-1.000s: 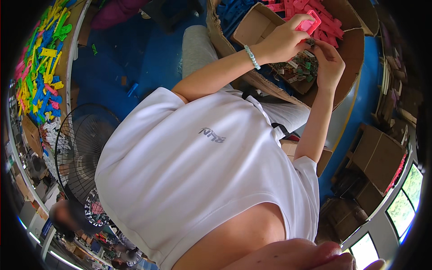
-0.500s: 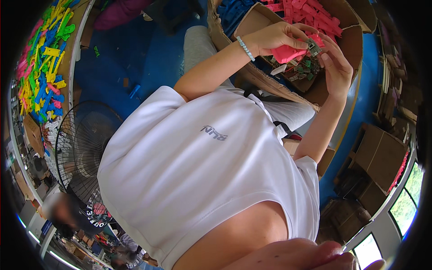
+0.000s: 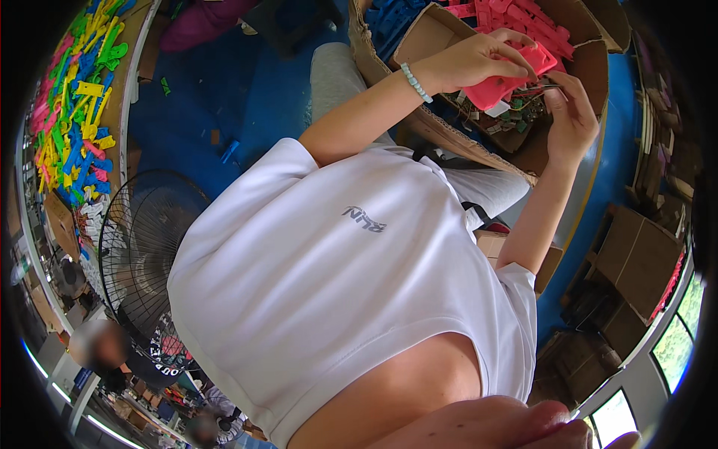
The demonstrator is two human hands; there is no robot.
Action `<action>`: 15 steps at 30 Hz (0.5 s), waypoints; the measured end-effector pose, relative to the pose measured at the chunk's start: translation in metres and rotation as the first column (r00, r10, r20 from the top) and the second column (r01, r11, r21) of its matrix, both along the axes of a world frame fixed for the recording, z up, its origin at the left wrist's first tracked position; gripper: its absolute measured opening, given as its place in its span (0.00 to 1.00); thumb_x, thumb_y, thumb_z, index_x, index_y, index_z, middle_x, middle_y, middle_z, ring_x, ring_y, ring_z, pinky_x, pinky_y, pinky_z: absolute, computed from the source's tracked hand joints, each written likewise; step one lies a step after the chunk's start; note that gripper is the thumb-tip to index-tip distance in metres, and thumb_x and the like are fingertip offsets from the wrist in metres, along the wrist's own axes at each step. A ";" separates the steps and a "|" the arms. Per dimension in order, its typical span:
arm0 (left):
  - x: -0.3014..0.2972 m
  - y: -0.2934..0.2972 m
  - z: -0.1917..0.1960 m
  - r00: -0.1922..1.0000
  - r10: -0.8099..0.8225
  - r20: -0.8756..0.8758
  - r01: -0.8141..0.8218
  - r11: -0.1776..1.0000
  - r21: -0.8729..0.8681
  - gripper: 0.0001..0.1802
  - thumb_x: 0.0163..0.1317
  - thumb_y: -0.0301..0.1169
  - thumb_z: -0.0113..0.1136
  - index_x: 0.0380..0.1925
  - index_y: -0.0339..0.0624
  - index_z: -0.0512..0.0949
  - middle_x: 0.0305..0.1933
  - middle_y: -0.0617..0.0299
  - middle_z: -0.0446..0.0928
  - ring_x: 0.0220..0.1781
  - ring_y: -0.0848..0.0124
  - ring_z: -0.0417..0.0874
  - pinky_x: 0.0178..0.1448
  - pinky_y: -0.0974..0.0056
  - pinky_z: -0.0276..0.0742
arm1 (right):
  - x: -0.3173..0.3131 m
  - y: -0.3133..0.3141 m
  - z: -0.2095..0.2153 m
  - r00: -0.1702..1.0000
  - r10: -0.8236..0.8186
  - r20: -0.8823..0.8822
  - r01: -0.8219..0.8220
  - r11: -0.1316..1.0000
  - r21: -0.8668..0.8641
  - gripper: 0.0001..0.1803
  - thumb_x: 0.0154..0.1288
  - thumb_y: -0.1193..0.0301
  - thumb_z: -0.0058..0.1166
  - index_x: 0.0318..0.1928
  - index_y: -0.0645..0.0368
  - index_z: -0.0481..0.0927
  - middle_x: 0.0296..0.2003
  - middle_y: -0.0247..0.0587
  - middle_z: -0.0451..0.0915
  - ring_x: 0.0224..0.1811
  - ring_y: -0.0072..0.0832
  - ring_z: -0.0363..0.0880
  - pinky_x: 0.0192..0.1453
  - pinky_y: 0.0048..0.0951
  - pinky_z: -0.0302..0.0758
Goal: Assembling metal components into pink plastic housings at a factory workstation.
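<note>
1. The left hand (image 3: 486, 63) grips a pink plastic shell (image 3: 486, 91), held above the open cardboard box (image 3: 591, 71).
2. The right hand (image 3: 572, 123) pinches a small thin piece (image 3: 550, 85) between thumb and forefinger, just beside the shell; its kind is unclear.
3. Inside the box lie small circuit boards (image 3: 523, 116), pink plastic parts (image 3: 516, 19) and blue plastic parts (image 3: 389, 22).
4. Multicoloured plastic pieces (image 3: 86, 112) cover the desk (image 3: 123, 82) at left, near a black fan (image 3: 149, 247).
</note>
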State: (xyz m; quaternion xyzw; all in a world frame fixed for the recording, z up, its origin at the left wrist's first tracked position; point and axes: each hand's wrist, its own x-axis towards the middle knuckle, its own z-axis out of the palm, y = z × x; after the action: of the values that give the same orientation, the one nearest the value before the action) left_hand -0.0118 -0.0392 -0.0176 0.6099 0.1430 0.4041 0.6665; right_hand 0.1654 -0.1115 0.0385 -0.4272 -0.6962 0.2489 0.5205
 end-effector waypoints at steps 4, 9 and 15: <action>0.003 -0.003 0.010 0.909 0.366 0.201 -0.388 0.918 0.083 0.16 0.63 0.23 0.61 0.51 0.37 0.77 0.61 0.55 0.72 0.59 0.71 0.75 0.54 0.68 0.77 | -0.007 -0.007 0.009 0.936 -0.240 -0.259 0.204 0.966 -0.158 0.11 0.62 0.80 0.61 0.44 0.72 0.82 0.29 0.41 0.82 0.24 0.22 0.76 0.27 0.18 0.70; 0.001 0.008 0.014 0.838 0.523 0.157 -0.546 0.790 0.281 0.27 0.64 0.32 0.62 0.60 0.40 0.64 0.69 0.50 0.61 0.70 0.57 0.64 0.71 0.53 0.62 | -0.022 -0.008 0.009 0.936 -0.256 -0.241 0.181 0.939 -0.293 0.09 0.64 0.79 0.60 0.43 0.69 0.84 0.31 0.41 0.83 0.29 0.23 0.80 0.32 0.21 0.77; 0.007 0.001 0.018 0.891 0.265 0.369 -0.204 0.959 -0.197 0.24 0.62 0.31 0.63 0.57 0.38 0.68 0.58 0.53 0.72 0.56 0.65 0.76 0.59 0.62 0.73 | -0.033 0.001 0.006 0.941 -0.309 -0.139 0.254 0.914 -0.317 0.08 0.65 0.78 0.58 0.43 0.69 0.83 0.30 0.38 0.82 0.29 0.22 0.81 0.36 0.22 0.78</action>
State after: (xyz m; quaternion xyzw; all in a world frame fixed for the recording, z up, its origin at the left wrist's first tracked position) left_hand -0.0044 -0.0378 0.0004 0.4419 0.1101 0.5833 0.6726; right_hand 0.1324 -0.1107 0.0449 -0.5709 -0.5306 0.3108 0.5441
